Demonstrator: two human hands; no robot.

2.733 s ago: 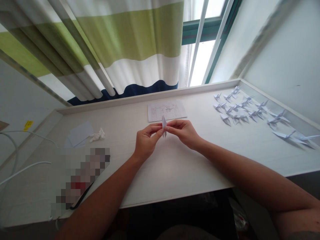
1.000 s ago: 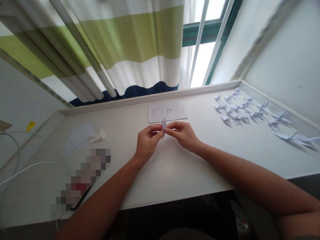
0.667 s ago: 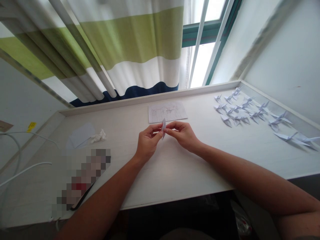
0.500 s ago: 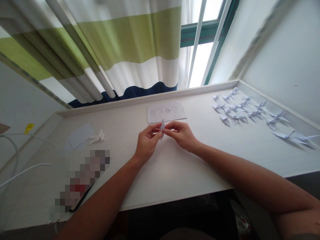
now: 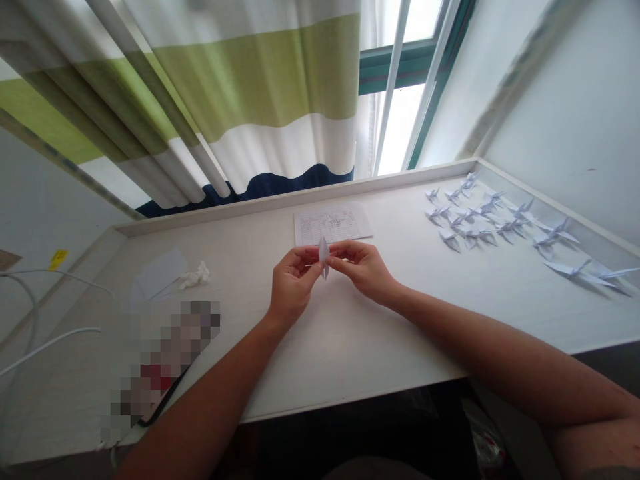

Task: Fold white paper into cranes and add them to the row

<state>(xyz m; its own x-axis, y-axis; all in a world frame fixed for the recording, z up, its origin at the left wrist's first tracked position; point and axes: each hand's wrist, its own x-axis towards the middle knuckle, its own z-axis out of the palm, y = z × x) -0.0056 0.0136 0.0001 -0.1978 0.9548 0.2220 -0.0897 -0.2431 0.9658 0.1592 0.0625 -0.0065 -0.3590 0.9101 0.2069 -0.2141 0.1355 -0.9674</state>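
Between my hands, above the middle of the white table (image 5: 350, 340), is a small folded white paper (image 5: 324, 250), held upright and narrow like a pointed diamond. My left hand (image 5: 295, 277) pinches its left side between thumb and fingers. My right hand (image 5: 363, 267) grips the right side the same way, its fingertips close to those of the left. Just behind the hands lies a printed sheet (image 5: 335, 223) with a table of writing and red marks. Several folded paper cranes (image 5: 470, 217) stand in rows at the table's right.
On the left are loose white paper sheets (image 5: 163, 273), a crumpled tissue (image 5: 196, 275) and a blurred-out phone-like object (image 5: 167, 363). White cables (image 5: 60, 343) come in at the left edge. A raised rim (image 5: 300, 201) borders the back, before a striped curtain (image 5: 260, 87).
The folded paper has turned slightly, so more of its broad face shows. Both hands stay in nearly the same place, still pinching it.
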